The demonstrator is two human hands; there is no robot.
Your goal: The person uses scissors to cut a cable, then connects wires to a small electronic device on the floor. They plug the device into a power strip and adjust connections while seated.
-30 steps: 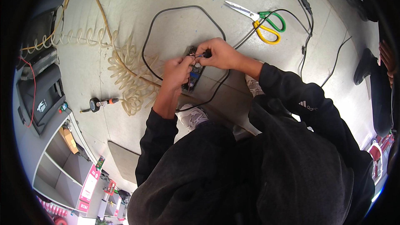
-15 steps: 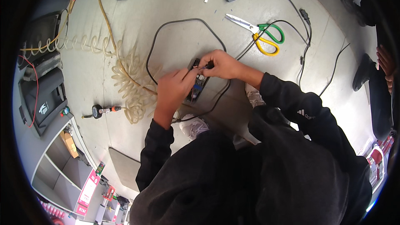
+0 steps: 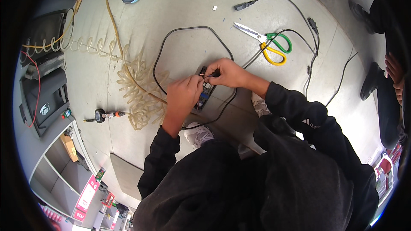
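1. Pinching thin wires (image 3: 208, 75) in my right hand (image 3: 230, 73); whether my left hand (image 3: 183, 97), just beside, clamps them, I cannot tell.
2. Circuit board (image 3: 204, 96) lies beneath my hands, probably light, fragile: edges only.
3. Wires look soft; I'd grip insulation.

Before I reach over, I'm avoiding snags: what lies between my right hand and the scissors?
The head view shows black cable between your right hand and the scissors.
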